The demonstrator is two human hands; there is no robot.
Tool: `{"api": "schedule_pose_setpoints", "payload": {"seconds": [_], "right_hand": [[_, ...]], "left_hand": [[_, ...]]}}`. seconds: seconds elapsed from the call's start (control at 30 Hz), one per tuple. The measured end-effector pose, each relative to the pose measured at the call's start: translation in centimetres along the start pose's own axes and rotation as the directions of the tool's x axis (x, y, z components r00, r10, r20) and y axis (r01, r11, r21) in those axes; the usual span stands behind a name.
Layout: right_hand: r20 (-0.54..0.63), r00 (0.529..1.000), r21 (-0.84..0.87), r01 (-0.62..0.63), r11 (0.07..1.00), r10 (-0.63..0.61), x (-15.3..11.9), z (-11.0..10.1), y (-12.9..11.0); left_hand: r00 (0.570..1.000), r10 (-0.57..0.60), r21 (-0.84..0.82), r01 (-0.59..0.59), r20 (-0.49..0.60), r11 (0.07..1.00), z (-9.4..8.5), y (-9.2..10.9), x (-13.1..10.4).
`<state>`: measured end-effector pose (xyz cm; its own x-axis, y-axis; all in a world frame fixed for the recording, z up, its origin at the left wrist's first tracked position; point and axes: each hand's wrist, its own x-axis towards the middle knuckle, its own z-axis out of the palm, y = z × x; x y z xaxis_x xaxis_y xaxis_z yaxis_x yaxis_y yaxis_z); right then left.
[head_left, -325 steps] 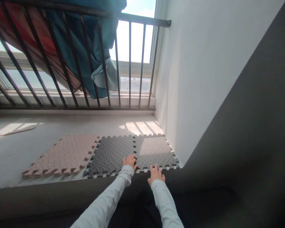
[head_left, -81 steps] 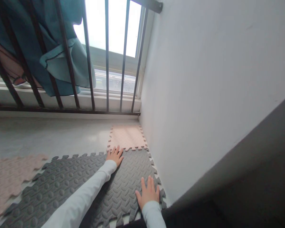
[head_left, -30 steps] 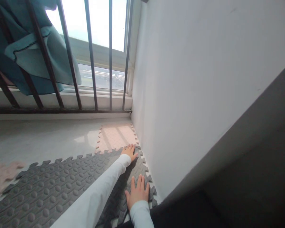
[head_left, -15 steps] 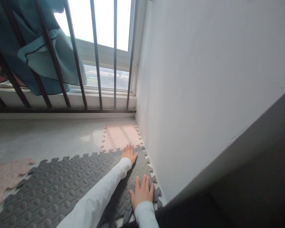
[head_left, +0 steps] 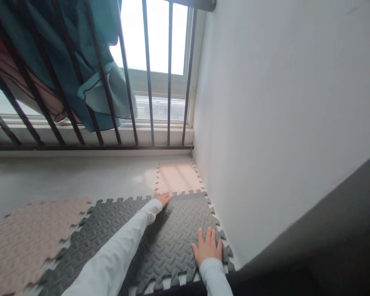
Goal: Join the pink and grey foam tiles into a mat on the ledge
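My left hand (head_left: 163, 198) lies flat with its fingers stretched out. It is at the toothed seam between a pink foam mat tile (head_left: 179, 174) and the dark grey foam mat (head_left: 181, 222). My right hand (head_left: 208, 248) rests palm down on the grey mat near its right edge, fingers spread. The pink tile sits in the corner by the wall, and its front teeth meet the grey mat. Neither hand holds anything.
A white wall (head_left: 265, 102) rises close on the right. Dark railing bars (head_left: 169, 78) stand in front of a window, with blue-green cloth (head_left: 123, 88) hanging behind them. Pale floor (head_left: 95, 172) shows behind the mats, and another pink mat (head_left: 27, 238) lies at the left.
My left hand has moved left along the seam. My right hand stays on the grey mat near its right edge. The view has swung left.
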<state>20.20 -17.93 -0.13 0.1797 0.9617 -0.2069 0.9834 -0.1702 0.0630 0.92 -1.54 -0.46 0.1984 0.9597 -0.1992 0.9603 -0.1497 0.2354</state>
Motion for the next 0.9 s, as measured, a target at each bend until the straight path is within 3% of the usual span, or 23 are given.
{"api": "schedule_pose_setpoints", "payload": {"seconds": [0.13, 0.23, 0.4, 0.6, 0.8, 0.9], "right_hand": [[0.051, 0.999, -0.066, 0.006, 0.998, -0.003, -0.2, -1.1, -0.1], [0.066, 0.998, -0.081, 0.01, 0.997, -0.004, -0.3, -1.4, -0.2], [0.063, 0.998, -0.082, 0.011, 0.997, -0.006, 0.1, -0.9, -0.2], [0.046, 0.999, -0.066, 0.008, 0.998, -0.005, 0.5, 0.2, -0.1], [0.012, 1.0, -0.063, 0.012, 0.998, -0.011, 0.6, 0.6, 0.0], [-0.017, 1.0, -0.074, 0.022, 0.997, -0.023, 0.7, 1.0, 0.2]], "left_hand": [[0.992, -0.122, 0.086, 0.119, 0.026, 0.989, 0.2, -4.4, -3.2], [0.979, -0.202, 0.092, 0.201, -0.001, 0.975, 0.5, -5.6, -4.6], [0.976, -0.21, 0.068, 0.214, -0.064, 0.974, 0.5, -4.5, -4.4], [0.937, -0.325, 0.041, 0.333, -0.13, 0.942, 0.3, -2.8, -3.5], [0.983, -0.177, 0.018, 0.179, -0.057, 0.984, -0.1, -3.6, -2.8], [0.989, -0.144, -0.024, 0.143, -0.018, 0.989, -0.2, -4.3, -3.8]]}}
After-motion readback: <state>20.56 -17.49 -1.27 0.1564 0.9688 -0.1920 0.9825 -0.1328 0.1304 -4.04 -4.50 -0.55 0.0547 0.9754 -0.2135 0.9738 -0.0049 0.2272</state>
